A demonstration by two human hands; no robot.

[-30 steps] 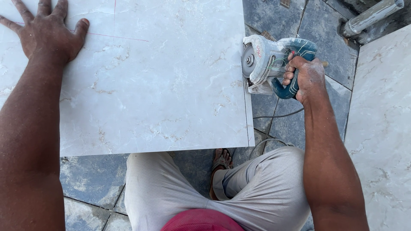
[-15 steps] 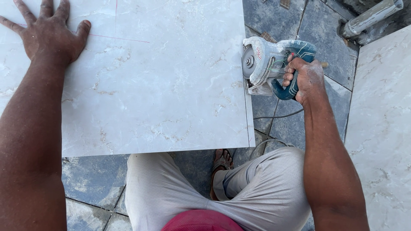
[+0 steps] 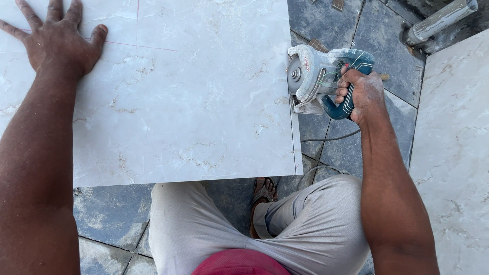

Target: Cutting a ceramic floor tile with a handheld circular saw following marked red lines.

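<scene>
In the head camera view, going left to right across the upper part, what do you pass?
left hand → large pale marble tile → tile cutter → right hand → second pale tile

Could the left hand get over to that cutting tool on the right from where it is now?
Probably, but only with a long stretch. The left hand lies flat at the far left of the pale marbled tile; the power cutter is at the tile's right edge, gripped by the right hand. Nothing stands between them on the tile.
</scene>
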